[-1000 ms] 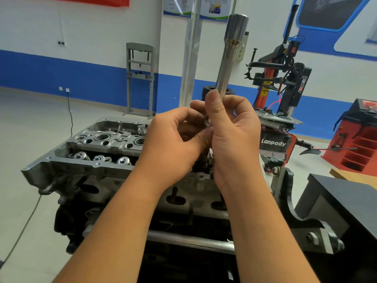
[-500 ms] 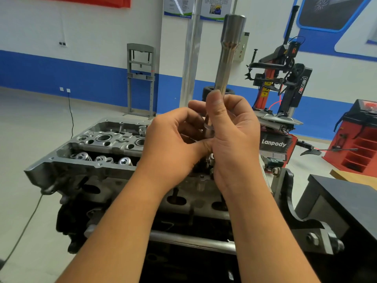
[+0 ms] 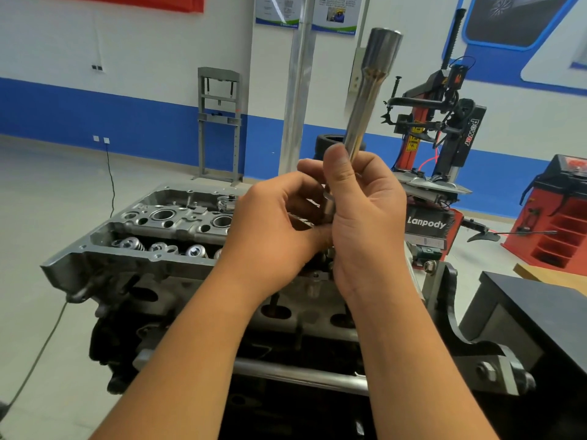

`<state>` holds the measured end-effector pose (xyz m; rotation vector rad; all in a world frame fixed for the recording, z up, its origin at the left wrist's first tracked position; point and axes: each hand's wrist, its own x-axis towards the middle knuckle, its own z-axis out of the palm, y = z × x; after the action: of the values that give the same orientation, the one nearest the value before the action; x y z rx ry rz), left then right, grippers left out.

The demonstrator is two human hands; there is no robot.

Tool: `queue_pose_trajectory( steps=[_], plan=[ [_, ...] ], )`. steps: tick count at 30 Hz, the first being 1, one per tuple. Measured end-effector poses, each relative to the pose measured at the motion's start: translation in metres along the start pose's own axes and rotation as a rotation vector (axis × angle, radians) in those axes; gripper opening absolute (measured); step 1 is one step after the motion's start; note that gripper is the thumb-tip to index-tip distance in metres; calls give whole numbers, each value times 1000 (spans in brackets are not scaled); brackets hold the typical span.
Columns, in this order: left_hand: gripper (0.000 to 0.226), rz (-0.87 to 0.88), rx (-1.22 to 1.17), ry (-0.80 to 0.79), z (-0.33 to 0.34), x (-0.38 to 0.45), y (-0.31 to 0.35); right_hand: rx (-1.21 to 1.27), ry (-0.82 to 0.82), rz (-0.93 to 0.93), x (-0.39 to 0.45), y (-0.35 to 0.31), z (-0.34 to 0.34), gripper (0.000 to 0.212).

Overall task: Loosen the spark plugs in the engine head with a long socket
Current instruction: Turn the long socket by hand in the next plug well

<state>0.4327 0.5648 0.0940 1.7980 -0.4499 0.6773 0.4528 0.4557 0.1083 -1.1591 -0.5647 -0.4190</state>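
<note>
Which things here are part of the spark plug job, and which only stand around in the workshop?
Part of the job:
- long socket, gripped by the right hand
- left hand, working at its lower end
- engine head

Just standing about:
- tire changer
- red machine
- grey frame

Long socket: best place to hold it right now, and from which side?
Grip the long socket on its narrow lower shaft, coming from the right side, as the right hand does. It stands nearly upright, wide end up; the slim shaft suits curled fingers. The left hand works at its base.
</note>
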Motion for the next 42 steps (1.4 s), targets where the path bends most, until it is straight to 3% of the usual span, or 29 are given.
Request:
queue_pose_trajectory(
  steps=[4,10,15,19,22,26,33,36,38,42],
  plan=[
    [36,-21,-83,-180,-7,1,1,-22,-8,-3,0,0,0,20],
    [28,-25,45,92,1,-1,-2,28,-15,35,0,-2,1,22],
    [31,-43,-126,-201,-10,1,-1,-80,-19,-39,0,-1,2,21],
    [26,-58,-60,-19,-6,2,-1,-35,-29,8,0,0,2,24],
    [25,-44,31,72,-1,1,-2,-36,-24,-20,0,-2,2,14],
    [29,-23,-102,-228,-8,1,0,-37,-25,-37,-1,-2,1,17],
    [22,-27,81,60,0,0,-3,-6,-17,28,0,0,2,18],
    [21,-46,-18,-80,-6,2,-5,-7,15,-3,-1,1,2,27],
    [24,-58,-60,-165,-9,3,-6,-17,27,-22,-1,1,2,20],
    [24,-57,-32,-79,-6,3,-4,-36,-8,9,1,1,2,18]
  ],
)
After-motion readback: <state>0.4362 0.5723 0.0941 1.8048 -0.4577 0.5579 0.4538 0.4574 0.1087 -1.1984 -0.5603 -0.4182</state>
